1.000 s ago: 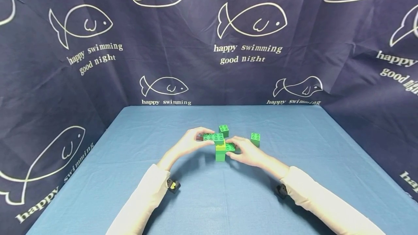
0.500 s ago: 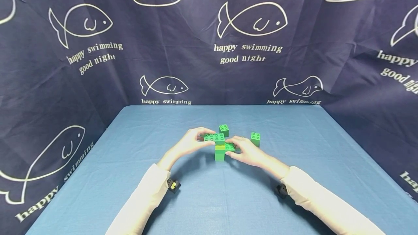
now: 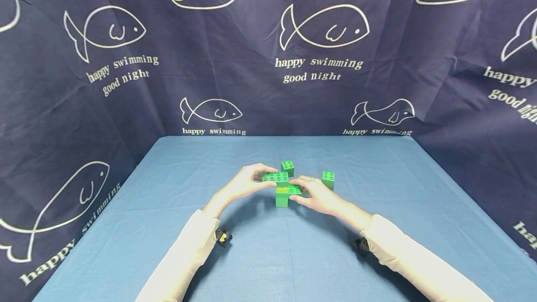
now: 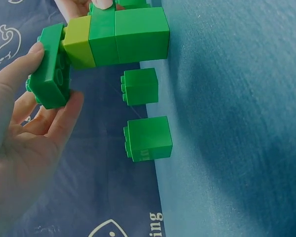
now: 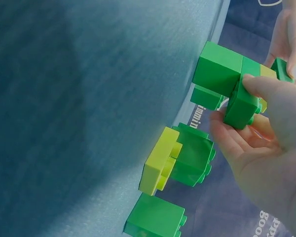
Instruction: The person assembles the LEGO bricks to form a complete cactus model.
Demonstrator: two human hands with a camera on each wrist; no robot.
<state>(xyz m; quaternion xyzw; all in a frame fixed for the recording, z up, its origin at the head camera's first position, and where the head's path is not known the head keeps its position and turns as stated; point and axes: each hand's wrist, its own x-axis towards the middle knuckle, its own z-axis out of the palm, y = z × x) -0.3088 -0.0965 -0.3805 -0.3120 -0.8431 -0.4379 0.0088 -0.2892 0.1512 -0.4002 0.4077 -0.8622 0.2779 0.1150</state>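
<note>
Left hand (image 3: 248, 180) pinched the eight-stud green brick (image 4: 50, 61); right hand (image 3: 320, 195) pinched the overhanging green brick (image 5: 241, 107). We judged stud-aligned, level pressure onto the yellow brick (image 4: 80, 43) best.

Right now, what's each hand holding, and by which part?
The left hand pinches the top green block by its long sides, thumb in front, fingers behind. The right hand grips the lower green block poking from the stack, by its sides.

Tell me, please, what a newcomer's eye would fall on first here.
Probably the navy backdrop with its pale fish drawings, behind the blue table. Then comes the green-and-yellow brick tower just below the head view's centre, between the left grip and the right grip.
</note>
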